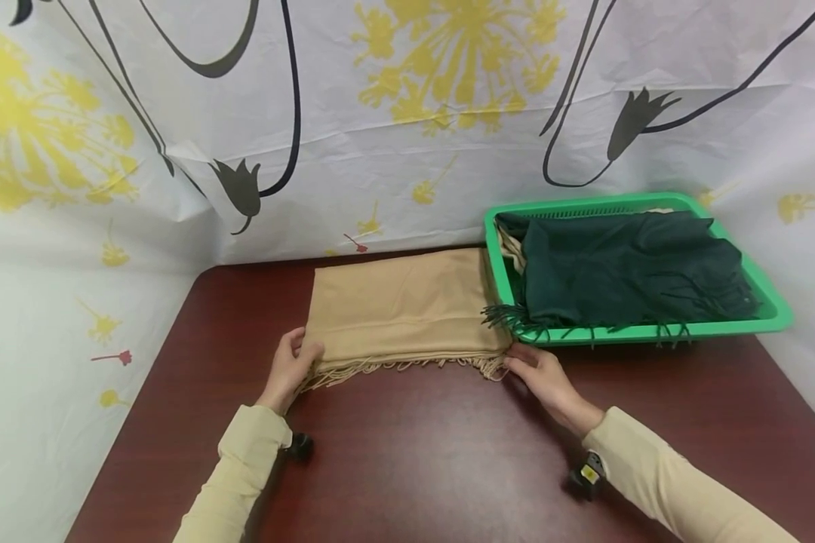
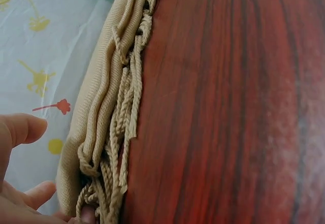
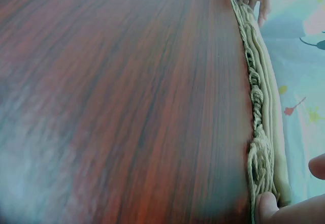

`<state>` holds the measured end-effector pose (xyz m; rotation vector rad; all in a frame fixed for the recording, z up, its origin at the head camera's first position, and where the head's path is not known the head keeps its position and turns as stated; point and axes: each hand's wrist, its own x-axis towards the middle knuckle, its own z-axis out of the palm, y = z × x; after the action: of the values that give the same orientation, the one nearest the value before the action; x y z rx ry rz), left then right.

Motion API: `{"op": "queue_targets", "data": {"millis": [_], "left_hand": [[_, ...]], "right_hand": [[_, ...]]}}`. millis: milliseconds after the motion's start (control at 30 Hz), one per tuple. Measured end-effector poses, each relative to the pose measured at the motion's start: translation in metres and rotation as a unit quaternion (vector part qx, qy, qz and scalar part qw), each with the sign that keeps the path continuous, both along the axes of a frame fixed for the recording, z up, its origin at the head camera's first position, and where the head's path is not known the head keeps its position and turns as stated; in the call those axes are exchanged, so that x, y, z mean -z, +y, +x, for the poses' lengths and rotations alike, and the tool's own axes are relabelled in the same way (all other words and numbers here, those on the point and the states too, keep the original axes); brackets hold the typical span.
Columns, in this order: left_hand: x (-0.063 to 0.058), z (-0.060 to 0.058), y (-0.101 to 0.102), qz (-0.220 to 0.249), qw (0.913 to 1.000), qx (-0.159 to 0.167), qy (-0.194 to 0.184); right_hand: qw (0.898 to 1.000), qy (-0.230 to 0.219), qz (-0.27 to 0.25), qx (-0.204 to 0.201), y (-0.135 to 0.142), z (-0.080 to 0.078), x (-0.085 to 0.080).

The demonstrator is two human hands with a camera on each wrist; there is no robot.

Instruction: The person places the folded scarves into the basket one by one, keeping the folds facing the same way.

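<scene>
A folded tan fringed scarf (image 1: 397, 305) lies flat on the table, its fringe (image 1: 407, 364) along the near edge. My left hand (image 1: 292, 367) touches the near left corner. In the left wrist view the thumb (image 2: 28, 128) stands apart from the cloth, while a fingertip (image 2: 88, 215) shows among the cords. At the near right corner is my right hand (image 1: 542, 379). In the right wrist view one fingertip (image 3: 267, 204) touches the fringe and another (image 3: 317, 166) is held away from the cloth. The scarf's layers (image 2: 96, 97) are stacked evenly.
A green plastic basket (image 1: 777, 313) stands at the back right, against the scarf's right end. Dark green fringed cloth (image 1: 632, 264) fills it, its tassels hanging over the rim, with tan cloth (image 1: 512, 249) beneath. A printed white sheet (image 1: 394, 166) hangs behind the reddish-brown table (image 1: 421, 467).
</scene>
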<state>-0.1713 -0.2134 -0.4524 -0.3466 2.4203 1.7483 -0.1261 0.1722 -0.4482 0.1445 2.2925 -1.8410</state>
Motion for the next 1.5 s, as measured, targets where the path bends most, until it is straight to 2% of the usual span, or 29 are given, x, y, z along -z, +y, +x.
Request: {"op": "queue_targets", "data": {"millis": [167,300,567,667,800,1000,1100,1333,1500], "left_hand": [[0.0,-0.002,0.004,0.006,0.9999,0.001,-0.01],[0.0,-0.004,0.005,-0.003,0.9999,0.0,-0.014],[0.002,-0.008,0.006,-0.036,0.9991,0.02,-0.001],[0.002,-0.01,0.007,-0.061,0.9976,0.031,0.012],[0.002,-0.011,0.007,-0.093,0.9945,0.04,0.025],[0.003,-0.013,0.008,-0.119,0.9916,0.037,0.034],[0.005,-0.015,0.009,-0.111,0.9927,0.032,0.034],[0.007,-0.02,0.008,-0.043,0.9989,0.02,0.0],[0.006,-0.021,0.009,-0.045,0.9985,0.031,0.005]], "right_hand": [[0.998,-0.018,-0.053,0.036,-0.009,-0.001,0.002],[0.993,-0.026,-0.101,0.046,-0.017,-0.003,-0.001],[0.991,-0.049,-0.109,0.063,-0.024,-0.008,-0.003],[0.986,-0.054,-0.143,0.072,-0.027,-0.011,-0.003],[0.974,-0.06,-0.205,0.078,-0.029,-0.015,-0.002],[0.967,-0.068,-0.229,0.091,-0.033,-0.017,-0.001],[0.965,-0.074,-0.233,0.097,-0.036,-0.019,-0.001],[0.955,-0.089,-0.255,0.12,-0.046,-0.023,0.002],[0.953,-0.085,-0.259,0.135,-0.051,-0.025,0.006]]}}
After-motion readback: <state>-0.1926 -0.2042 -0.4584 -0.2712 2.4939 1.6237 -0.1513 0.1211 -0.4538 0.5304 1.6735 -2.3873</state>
